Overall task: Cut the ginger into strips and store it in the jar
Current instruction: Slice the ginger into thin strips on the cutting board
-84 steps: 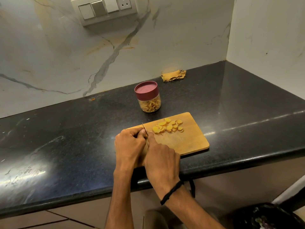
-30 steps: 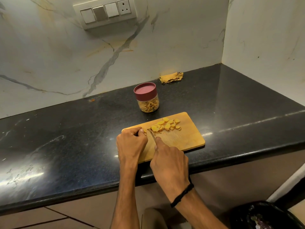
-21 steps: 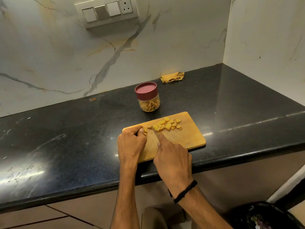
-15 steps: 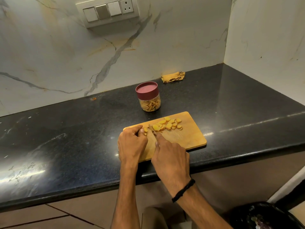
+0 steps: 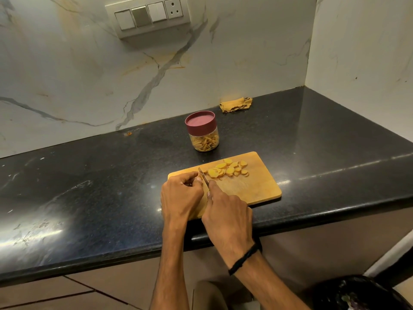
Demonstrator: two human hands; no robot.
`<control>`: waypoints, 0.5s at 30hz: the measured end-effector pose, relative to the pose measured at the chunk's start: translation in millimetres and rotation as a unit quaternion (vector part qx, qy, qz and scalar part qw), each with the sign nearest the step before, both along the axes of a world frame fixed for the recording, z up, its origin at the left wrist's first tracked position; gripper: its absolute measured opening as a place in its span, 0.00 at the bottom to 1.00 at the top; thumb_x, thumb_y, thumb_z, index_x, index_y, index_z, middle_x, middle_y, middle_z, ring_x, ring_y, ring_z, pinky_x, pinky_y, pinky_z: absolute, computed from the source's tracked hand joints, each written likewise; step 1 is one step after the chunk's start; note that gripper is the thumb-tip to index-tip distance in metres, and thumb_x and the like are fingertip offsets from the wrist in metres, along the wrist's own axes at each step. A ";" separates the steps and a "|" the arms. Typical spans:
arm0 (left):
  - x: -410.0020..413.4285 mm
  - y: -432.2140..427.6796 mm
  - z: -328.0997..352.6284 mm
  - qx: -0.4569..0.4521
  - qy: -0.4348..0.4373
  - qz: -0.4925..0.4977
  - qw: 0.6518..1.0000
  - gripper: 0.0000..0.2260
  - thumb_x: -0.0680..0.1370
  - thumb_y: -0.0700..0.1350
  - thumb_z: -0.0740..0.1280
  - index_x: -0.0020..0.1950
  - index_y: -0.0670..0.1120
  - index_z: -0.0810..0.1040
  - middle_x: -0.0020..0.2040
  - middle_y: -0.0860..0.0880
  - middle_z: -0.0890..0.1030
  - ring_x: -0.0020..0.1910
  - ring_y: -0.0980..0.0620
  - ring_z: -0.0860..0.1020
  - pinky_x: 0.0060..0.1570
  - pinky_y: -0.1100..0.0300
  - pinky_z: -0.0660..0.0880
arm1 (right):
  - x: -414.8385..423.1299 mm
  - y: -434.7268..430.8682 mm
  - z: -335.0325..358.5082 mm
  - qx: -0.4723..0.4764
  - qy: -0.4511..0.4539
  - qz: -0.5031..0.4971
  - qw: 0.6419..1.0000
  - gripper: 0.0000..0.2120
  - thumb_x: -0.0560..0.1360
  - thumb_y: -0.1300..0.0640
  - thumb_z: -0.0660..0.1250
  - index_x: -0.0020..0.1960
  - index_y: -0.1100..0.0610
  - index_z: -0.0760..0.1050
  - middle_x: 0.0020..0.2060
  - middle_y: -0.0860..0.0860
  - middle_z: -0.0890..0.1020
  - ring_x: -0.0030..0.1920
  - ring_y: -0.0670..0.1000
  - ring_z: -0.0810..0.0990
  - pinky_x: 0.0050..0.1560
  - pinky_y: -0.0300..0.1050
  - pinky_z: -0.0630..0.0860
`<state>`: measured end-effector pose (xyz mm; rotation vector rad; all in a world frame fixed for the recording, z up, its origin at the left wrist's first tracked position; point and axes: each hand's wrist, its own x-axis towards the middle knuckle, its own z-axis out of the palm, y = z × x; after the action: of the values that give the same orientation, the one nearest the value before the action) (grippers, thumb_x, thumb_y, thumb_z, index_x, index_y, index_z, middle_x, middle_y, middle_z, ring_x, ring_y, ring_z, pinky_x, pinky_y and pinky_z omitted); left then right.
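Note:
A wooden cutting board (image 5: 257,186) lies near the counter's front edge. Several yellow ginger slices (image 5: 228,169) are heaped at its far side. My left hand (image 5: 181,195), fingers curled, holds a piece of ginger at the board's left end; the piece is mostly hidden under the fingers. My right hand (image 5: 225,215) grips a small knife (image 5: 203,174), whose blade points away and stands right beside the left fingertips. Behind the board stands a clear jar (image 5: 203,132) with a dark red lid on it and ginger strips inside.
The black stone counter (image 5: 89,186) runs left and right, with marble walls behind and on the right. A crumpled yellow cloth (image 5: 235,104) lies at the back wall. A switch panel (image 5: 148,15) hangs above. A dark bin (image 5: 357,294) sits below at the right.
The knife blade has shifted back and forth next to my left fingertips as it cuts. Both hands stay at the board's left end. The jar and slices have not moved.

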<state>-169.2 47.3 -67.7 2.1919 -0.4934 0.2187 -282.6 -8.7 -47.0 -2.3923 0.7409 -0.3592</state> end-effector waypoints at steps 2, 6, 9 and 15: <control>0.2 0.1 -0.6 -0.005 0.002 -0.001 1.000 0.10 0.78 0.45 0.71 0.58 0.47 0.85 0.52 0.50 0.86 0.46 0.57 0.81 0.53 0.61 0.78 | 0.8 0.6 -0.1 0.001 -0.003 0.001 1.000 0.25 0.83 0.50 0.54 0.78 0.47 0.52 0.42 0.47 0.74 0.41 0.46 0.72 0.41 0.40 0.67; 0.9 -0.6 -1.8 -0.008 0.006 0.001 1.000 0.08 0.78 0.46 0.71 0.56 0.50 0.86 0.50 0.52 0.86 0.45 0.58 0.81 0.50 0.60 0.79 | 2.3 2.5 0.6 0.000 -0.007 0.004 1.000 0.25 0.83 0.50 0.54 0.78 0.47 0.51 0.42 0.47 0.73 0.39 0.45 0.71 0.40 0.40 0.66; 1.1 -1.3 -3.1 -0.001 0.006 0.004 1.000 0.08 0.78 0.48 0.71 0.55 0.51 0.86 0.49 0.54 0.86 0.44 0.58 0.82 0.50 0.57 0.82 | 2.8 3.9 0.5 -0.002 0.000 0.008 1.000 0.26 0.83 0.51 0.54 0.79 0.48 0.50 0.42 0.48 0.73 0.40 0.46 0.71 0.41 0.40 0.66; 0.4 -3.4 -5.3 0.011 0.000 0.013 1.000 0.07 0.78 0.50 0.70 0.53 0.53 0.87 0.43 0.57 0.86 0.36 0.58 0.81 0.41 0.54 0.82 | 3.1 9.4 -0.1 -0.015 0.012 -0.006 1.000 0.27 0.83 0.53 0.53 0.79 0.49 0.47 0.45 0.49 0.74 0.41 0.47 0.71 0.43 0.41 0.65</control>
<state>-168.9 43.9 -72.9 2.2212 -0.4698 0.2288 -279.4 0.7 -47.1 -2.4246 0.7660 -0.3502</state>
